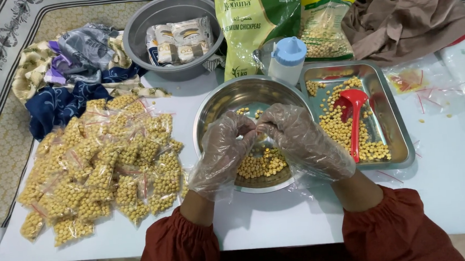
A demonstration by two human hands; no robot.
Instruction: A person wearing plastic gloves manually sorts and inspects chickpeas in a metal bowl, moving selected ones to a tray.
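Both my hands wear clear plastic gloves and meet above a round steel bowl [225, 101] holding chickpeas [262, 164]. My left hand [223, 150] and my right hand [304, 139] have their fingertips pinched together over the bowl's middle; something small may sit between them, but it is hidden by the fingers. A pile of small clear bags filled with chickpeas [101, 167] lies to the left of my left hand. To the right, a rectangular steel tray [396, 130] holds loose chickpeas and a red scoop [354, 114].
A grey basin [143, 27] with small packets stands at the back. Behind the bowl are a green chickpea bag [252, 20], a yellow-green bag [326, 20], and a white bottle with a blue cap [287, 58]. Patterned cloth [70, 71] and brown cloth [410, 14] lie at the back corners.
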